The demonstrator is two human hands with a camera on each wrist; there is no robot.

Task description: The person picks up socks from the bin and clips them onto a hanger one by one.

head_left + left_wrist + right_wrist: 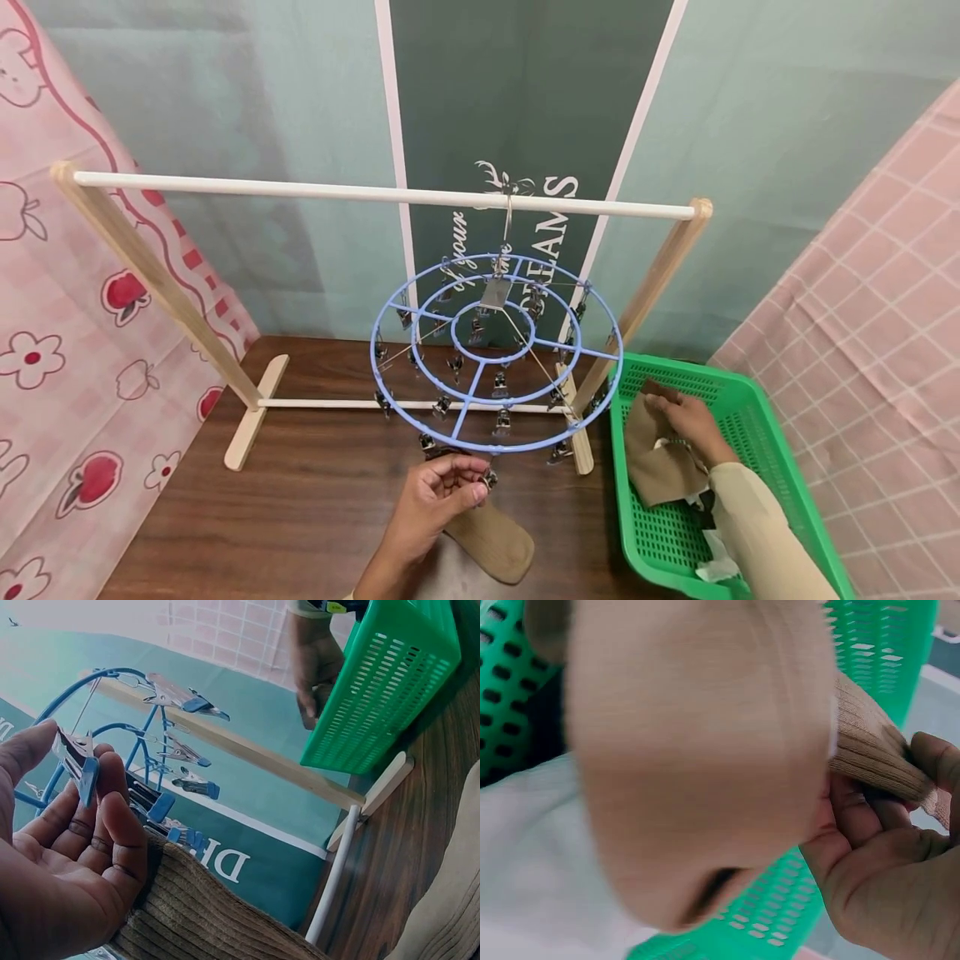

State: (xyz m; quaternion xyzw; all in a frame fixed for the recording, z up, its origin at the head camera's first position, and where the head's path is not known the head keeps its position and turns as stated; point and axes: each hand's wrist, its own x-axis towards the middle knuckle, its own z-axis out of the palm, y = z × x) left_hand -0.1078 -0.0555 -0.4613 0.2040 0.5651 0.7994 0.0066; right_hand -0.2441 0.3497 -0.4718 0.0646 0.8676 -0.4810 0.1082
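My left hand (431,504) pinches a metal clip (77,765) with blue tips between thumb and forefinger, at the near edge of the round blue clip hanger (495,451). A brown ribbed sock (495,546) hangs just behind that hand, its top edge partly hidden by the fingers. Over the green basket (626,533), my right hand (693,425) grips another brown sock (667,475) by its ribbed cuff. In the right wrist view, this sock (697,750) dangles close to the camera, blurred, with the cuff between thumb and fingers.
The hanger is hooked on the white top bar (300,190) of a wooden-legged rack, and several clips dangle from its rings. White cloth (717,558) and darker pieces lie in the basket. Behind the rack hangs a green curtain (300,275); pink cloths flank both sides.
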